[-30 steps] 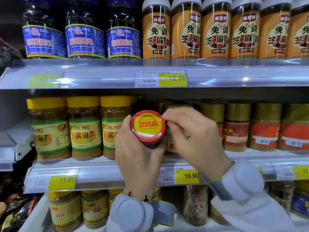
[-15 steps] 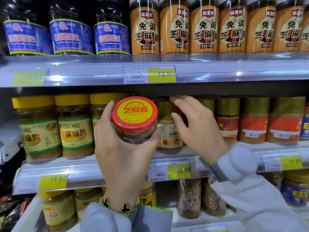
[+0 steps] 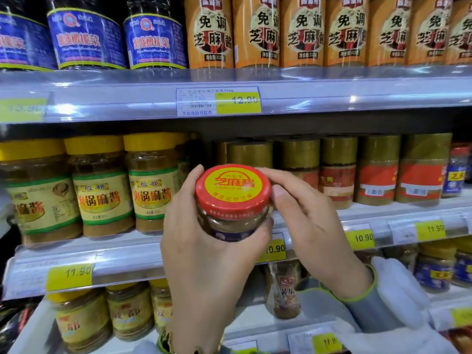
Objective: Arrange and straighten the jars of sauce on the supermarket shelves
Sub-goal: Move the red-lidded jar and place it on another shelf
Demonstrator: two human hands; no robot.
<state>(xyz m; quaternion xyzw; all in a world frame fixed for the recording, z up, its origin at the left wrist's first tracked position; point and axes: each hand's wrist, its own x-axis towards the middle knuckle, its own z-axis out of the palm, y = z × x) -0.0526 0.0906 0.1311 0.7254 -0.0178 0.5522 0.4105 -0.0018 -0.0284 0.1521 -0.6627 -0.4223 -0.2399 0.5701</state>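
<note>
A small glass sauce jar [image 3: 231,215] with a red and yellow lid is held in front of the middle shelf [image 3: 122,249]. My left hand [image 3: 204,261] grips the jar's body from the left and below, lid tilted toward me. My right hand [image 3: 311,226] holds the lid's right side with thumb and fingertips. Behind the jar, gold-lidded jars [image 3: 339,172] with red labels stand in a row on the middle shelf. Yellow-lidded jars [image 3: 102,185] stand to their left.
The top shelf carries dark jars with blue labels [image 3: 86,34] and tall orange-labelled jars [image 3: 301,31]. The bottom shelf holds more yellow-lidded jars [image 3: 81,320] and a sauce jar [image 3: 283,290]. Price tags [image 3: 219,100] line the shelf rails. White sleeves cover both wrists.
My right hand came off the gold-lidded jar on the shelf and moved back onto the held jar's lid. My left hand lowered the jar slightly and the view moved closer.
</note>
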